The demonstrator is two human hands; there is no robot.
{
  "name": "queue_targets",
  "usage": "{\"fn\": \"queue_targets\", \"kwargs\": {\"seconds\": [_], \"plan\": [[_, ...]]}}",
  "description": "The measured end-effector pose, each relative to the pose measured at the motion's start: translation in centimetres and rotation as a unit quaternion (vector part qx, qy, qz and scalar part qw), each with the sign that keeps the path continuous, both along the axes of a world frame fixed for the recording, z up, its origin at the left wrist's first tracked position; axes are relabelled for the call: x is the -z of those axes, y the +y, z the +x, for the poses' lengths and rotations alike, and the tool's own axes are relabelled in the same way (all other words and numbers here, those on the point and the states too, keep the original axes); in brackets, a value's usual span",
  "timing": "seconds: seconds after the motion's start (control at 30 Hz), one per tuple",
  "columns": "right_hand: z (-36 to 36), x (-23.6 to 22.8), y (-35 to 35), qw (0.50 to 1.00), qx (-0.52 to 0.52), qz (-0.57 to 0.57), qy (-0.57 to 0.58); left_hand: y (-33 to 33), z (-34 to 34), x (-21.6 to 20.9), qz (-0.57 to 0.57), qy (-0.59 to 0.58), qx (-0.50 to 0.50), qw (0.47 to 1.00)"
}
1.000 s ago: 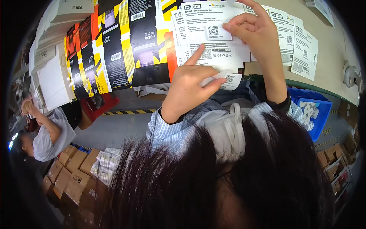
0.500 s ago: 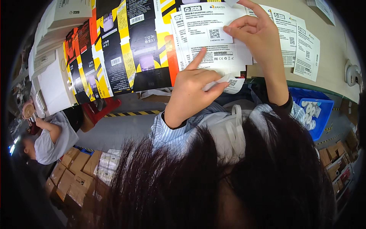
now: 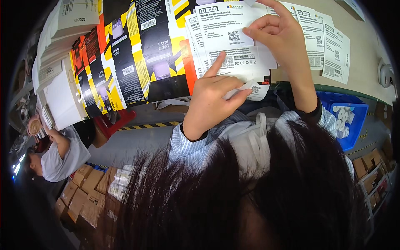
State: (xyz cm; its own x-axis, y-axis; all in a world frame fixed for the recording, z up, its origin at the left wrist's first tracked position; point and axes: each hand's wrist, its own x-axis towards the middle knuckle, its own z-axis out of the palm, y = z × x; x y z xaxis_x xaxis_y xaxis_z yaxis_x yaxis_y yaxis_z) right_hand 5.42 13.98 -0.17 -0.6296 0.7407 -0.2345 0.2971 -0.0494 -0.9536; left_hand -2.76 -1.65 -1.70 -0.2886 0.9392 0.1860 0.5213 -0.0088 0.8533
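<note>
My left hand [image 3: 212, 100] is closed on a curled strip of white labels [image 3: 259, 91], its end hanging out past the thumb. Its index finger stretches out and presses on a printed white sheet [image 3: 254, 58]. The thumb and a curled finger of my right hand [image 3: 281, 37] pinch the right edge of a white label [image 3: 223, 37] with a square code, lying against that sheet. A small pale piece [image 3: 250, 1] shows by my right index fingertip at the top edge; whether I hold it is unclear. More sheets lie underneath.
Left of the sheets lie flat black, yellow and orange printed cartons [image 3: 137, 54], beside a stack of white boxes [image 3: 75, 18]. More printed sheets [image 3: 335, 54] overlap on the right. A blue bin [image 3: 354, 129] with label rolls stands below the table edge. Another person [image 3: 66, 152] works at left.
Both hands keep nearly the same pose on the sheet and label. The whole view has shifted slightly, and the person at left appears a little lower.
</note>
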Motion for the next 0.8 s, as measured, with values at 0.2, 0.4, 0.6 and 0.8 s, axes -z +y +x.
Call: {"fn": "queue_targets", "kwargs": {"seconds": [0.2,0.4,0.6,0.8], "plan": [[0.2,0.0,-0.2,0.999,-0.004,0.018,0.026,0.0,0.0,-0.3,0.005,0.004,-0.003,1.000],[0.1,-0.1,-0.6,0.996,-0.011,0.081,-0.019,-0.1,0.1,-0.4,-0.001,0.009,-0.001,1.000],[0.4,0.8,-2.3,0.934,-0.063,0.340,-0.090,0.0,0.2,-0.1,0.002,0.003,-0.004,1.000],[-0.4,0.8,-2.4,0.910,0.001,0.393,-0.132,0.0,0.3,-0.3,0.005,0.011,-0.008,1.000]]}}
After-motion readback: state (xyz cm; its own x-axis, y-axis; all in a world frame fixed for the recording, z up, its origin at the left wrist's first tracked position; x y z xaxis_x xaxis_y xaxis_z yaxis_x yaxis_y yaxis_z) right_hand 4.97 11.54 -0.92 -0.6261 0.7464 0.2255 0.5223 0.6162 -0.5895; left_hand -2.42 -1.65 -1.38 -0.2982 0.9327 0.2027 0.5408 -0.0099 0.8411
